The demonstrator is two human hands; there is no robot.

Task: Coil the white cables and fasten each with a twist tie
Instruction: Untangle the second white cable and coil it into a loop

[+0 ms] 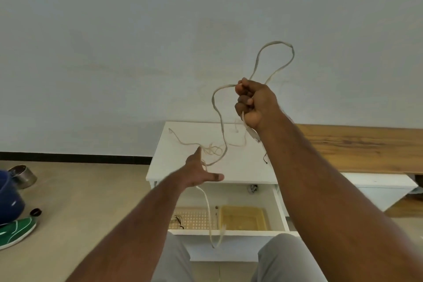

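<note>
Head view shows the job barely started: the right hand [253, 104], raised right of centre against the wall, has its fingers [243, 98] clenched round a white cable [218, 112], with one loose loop standing up above the fist toward the upper right of the frame and another bend drooping left and down to the bench [240, 167]. The left hand [198, 173], lower and just left of centre, reaches over the front of the white bench with fingers straight and released; the cable passes by or under it and hangs down in front of the open drawer [278, 208], though whether the hand touches it I cannot tell. A thinner tangle of cord [211, 150] lies on the bench top just beyond that hand. I'd judge only a first turn or two gathered, none of it neat, and no finished coil shows anywhere. No twist tie is clearly visible, so the fastening is all still to come.
</note>
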